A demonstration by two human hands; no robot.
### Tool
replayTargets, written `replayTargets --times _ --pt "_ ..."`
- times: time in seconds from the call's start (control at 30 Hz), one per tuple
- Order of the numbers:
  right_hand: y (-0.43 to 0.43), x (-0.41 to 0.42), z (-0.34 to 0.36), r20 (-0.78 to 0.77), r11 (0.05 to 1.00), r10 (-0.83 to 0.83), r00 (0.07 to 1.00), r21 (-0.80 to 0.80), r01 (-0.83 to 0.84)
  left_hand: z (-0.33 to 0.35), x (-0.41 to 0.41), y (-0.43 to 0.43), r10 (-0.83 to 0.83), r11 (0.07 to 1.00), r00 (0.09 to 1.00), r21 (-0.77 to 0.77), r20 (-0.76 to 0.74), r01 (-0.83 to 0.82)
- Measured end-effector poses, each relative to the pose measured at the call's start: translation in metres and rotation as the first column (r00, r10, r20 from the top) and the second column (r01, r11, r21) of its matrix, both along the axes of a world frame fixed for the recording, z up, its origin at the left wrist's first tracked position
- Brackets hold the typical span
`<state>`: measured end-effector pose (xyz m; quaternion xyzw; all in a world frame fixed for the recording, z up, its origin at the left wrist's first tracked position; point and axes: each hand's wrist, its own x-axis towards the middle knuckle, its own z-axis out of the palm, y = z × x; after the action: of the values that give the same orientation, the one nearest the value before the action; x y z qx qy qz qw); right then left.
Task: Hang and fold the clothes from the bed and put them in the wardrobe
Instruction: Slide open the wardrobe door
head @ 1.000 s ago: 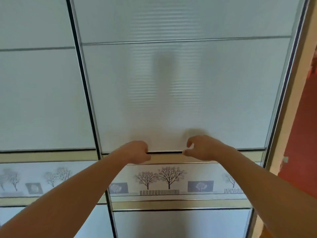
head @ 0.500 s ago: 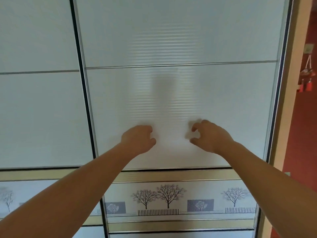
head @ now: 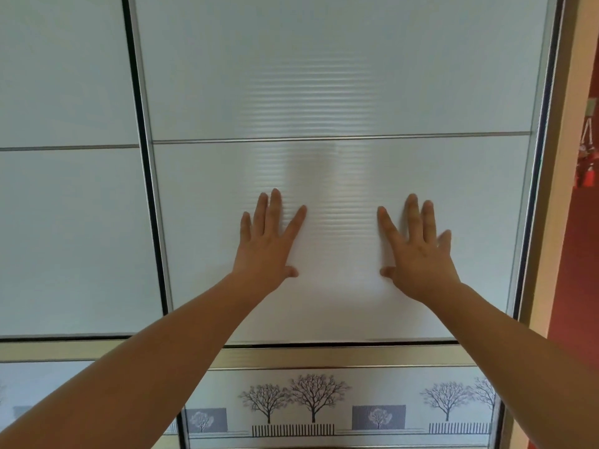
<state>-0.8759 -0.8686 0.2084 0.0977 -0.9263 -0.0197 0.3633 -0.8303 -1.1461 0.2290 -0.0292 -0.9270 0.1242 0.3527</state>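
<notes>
forearms (head: 162, 358) reach up from the lower corners of the frame toward its centre, both bare. left hand (head: 269, 244) lies flat against the wardrobe door (head: 340, 92), fingers straight and spread, thumb pointing inward. right hand (head: 418, 251) mirrors it to the right, palm on the same panel, fingers straight and slightly fanned. neither holds anything, and a strip of bare panel separates them.

the wardrobe door fills the middle of the frame: frosted, whitish, finely ribbed panels, split by a thin horizontal metal bar (head: 340, 139) above the fingertips. below the hands runs a gold-toned rail (head: 324, 356), and under it a decorative band (head: 311, 403) printed with bare trees, fences and grey squares. a second door (head: 64, 222) of the same make takes the left of the frame, parted from the first by a dark vertical edge.

at the right edge stands a pale wooden frame (head: 562, 157), then a red wall (head: 580, 286), with small red ornaments (head: 587, 166) hanging in the upper right.
</notes>
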Motion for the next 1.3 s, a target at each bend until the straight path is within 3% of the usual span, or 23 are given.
replayTargets --times 0.2,0.47,0.6,0.8,1.07,1.2,1.3 --pt "0.006 -0.002 0.020 -0.159 0.998 0.069 0.985 0.009 -0.069 -0.006 -0.006 -0.012 0.024 1.000 1.000 -0.004 -0.009 -0.024" --pt "-0.012 -0.013 0.122 -0.233 0.996 0.088 0.969 0.050 -0.078 -0.008 0.001 -0.051 0.051 0.999 0.998 -0.003 -0.024 -0.051" --pt "-0.031 -0.019 0.138 -0.243 0.995 0.089 0.966 0.074 -0.073 -0.009 0.008 -0.078 0.083 0.997 0.996 0.004 -0.034 -0.083" --pt "-0.060 -0.027 0.098 -0.296 0.977 0.167 0.941 0.176 -0.118 -0.011 0.019 -0.119 0.122 0.990 0.992 0.069 -0.029 -0.120" --pt "-0.098 -0.014 -0.013 -0.215 0.958 0.241 0.946 0.208 -0.197 -0.007 0.024 -0.127 0.092 0.934 0.991 0.353 -0.097 -0.052" --pt "-0.116 -0.010 -0.029 -0.177 0.950 0.267 0.947 0.214 -0.227 -0.004 0.020 -0.112 0.113 0.956 0.989 0.283 -0.100 -0.081" --pt "-0.126 0.000 -0.019 -0.271 0.942 0.335 0.903 0.123 -0.312 -0.005 0.018 -0.117 0.154 0.947 0.985 0.298 -0.079 -0.124"
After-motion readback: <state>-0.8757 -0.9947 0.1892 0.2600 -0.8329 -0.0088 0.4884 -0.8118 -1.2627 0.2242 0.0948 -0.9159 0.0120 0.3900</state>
